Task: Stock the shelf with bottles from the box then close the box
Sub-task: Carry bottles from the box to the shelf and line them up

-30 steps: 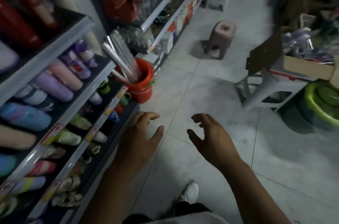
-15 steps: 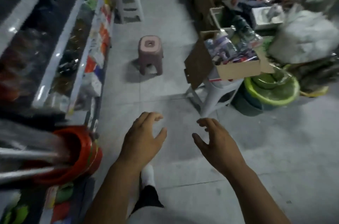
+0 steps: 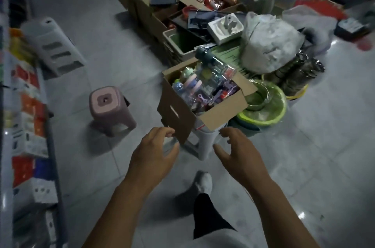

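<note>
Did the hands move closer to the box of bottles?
Yes. The left hand and right hand now hover just before the box on the white stool; earlier they were far from it.

Pink stool [image 3: 110,108] on grey tiles, green basin [image 3: 269,112] beside white bagged bundle [image 3: 269,44].

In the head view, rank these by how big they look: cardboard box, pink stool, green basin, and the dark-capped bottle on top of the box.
1. cardboard box
2. pink stool and green basin: these look about alike, and the box hides part of the basin, so I won't rank them.
3. dark-capped bottle
</note>
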`<state>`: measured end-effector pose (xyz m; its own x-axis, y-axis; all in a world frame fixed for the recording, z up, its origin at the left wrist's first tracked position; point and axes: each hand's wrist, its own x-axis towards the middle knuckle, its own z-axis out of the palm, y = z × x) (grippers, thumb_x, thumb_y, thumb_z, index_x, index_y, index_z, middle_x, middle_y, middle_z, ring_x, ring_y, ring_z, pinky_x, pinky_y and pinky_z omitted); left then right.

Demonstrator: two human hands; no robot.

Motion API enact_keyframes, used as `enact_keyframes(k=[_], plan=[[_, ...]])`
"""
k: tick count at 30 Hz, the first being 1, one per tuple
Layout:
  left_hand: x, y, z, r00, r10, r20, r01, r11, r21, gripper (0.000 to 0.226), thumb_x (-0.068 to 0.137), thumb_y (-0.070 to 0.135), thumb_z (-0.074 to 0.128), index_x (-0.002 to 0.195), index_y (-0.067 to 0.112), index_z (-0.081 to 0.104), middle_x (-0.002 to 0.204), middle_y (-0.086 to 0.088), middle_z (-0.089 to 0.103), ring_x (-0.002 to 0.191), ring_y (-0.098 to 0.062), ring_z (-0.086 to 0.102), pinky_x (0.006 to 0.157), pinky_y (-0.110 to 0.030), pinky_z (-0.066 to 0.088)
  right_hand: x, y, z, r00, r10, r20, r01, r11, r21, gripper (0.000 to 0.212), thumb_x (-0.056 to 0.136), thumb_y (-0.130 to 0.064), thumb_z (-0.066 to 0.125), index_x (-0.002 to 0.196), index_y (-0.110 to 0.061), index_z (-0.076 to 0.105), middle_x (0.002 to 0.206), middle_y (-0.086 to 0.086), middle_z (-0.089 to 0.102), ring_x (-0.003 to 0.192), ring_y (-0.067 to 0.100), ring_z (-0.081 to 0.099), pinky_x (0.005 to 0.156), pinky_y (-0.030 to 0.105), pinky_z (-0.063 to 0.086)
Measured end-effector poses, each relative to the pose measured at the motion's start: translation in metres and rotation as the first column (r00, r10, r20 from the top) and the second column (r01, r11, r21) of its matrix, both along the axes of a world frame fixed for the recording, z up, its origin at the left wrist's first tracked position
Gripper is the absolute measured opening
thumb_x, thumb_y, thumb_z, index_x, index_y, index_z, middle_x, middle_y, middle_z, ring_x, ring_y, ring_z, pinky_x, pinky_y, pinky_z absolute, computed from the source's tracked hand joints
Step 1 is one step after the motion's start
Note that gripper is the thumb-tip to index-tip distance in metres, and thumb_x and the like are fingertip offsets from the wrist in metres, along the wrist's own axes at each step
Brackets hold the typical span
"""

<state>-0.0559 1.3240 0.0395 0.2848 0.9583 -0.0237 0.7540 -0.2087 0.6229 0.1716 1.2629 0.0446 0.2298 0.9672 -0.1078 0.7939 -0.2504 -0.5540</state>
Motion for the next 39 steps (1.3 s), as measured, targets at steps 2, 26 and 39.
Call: enact_keyframes(k=[2, 26, 39], plan=[[0.017, 0.037, -0.006, 1.0, 0.016, -0.024, -0.016, 1.0, -0.016, 0.031, 0.094, 0.039, 0.065, 0.123, 0.034, 0.056, 0.122, 0.019, 0.057, 0.109, -0.005, 0.055, 0.08, -0.023, 0.044, 0.019, 0.05, -0.002, 0.999, 0.037, 0.003, -0.037, 0.999, -0.006, 0.04, 0.098, -0.041, 0.063, 0.134, -0.026, 0.053, 0.131, -0.005, 0.059, 0.113, 0.015, 0.061, 0.087, 0.038, 0.055], [0.105, 0.446, -0.178, 0.94, -0.284, -0.19, 0.151, 0.843, -0.516, 0.066, 0.088, 0.035, 0.072, 0.144, 0.023, 0.038, 0.149, -0.005, 0.032, 0.125, -0.03, 0.054, 0.1, -0.045, 0.051, 0.083, 0.397, -0.166, 0.998, 0.035, 0.061, -0.004, 0.89, -0.455, 0.067, 0.081, -0.046, 0.078, 0.135, -0.023, 0.047, 0.132, 0.005, 0.053, 0.112, 0.022, 0.053, 0.093, 0.041, 0.051], [0.151, 0.466, -0.255, 0.965, 0.148, -0.219, -0.263, 0.614, -0.744, 0.095, 0.081, 0.063, 0.071, 0.15, 0.012, 0.029, 0.145, -0.015, 0.03, 0.123, -0.038, 0.053, 0.106, -0.047, 0.046, 0.078, 0.404, -0.229, 0.99, 0.018, 0.137, 0.04, 0.909, -0.414, 0.099, 0.069, -0.06, 0.081, 0.151, -0.026, 0.036, 0.128, 0.008, 0.051, 0.113, 0.029, 0.053, 0.091, 0.048, 0.052]])
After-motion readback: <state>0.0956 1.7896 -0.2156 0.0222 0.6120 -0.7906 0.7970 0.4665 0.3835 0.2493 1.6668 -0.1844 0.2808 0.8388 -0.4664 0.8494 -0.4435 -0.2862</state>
